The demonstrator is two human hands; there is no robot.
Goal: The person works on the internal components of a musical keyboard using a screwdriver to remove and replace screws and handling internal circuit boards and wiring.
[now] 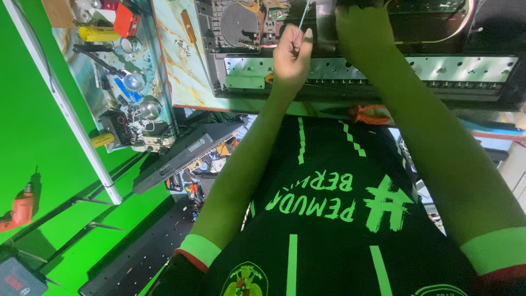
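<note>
Grey opened device chassis [361,66] w/ boards inside, left hand [292,55] pinching thin tool [300,24], right hand [364,30] grip unclear.

The left grip [292,52] pinches a thin tool [301,23] over the open machine [372,71] on the tabletop [183,71]. The right grip [361,30] rests on the machine just right of it. Pliers [368,114] lie nearer the person, below the right grip. Far left of both grips, a tray [118,82] holds small tools. A drill [19,211] hangs farther left.
</note>
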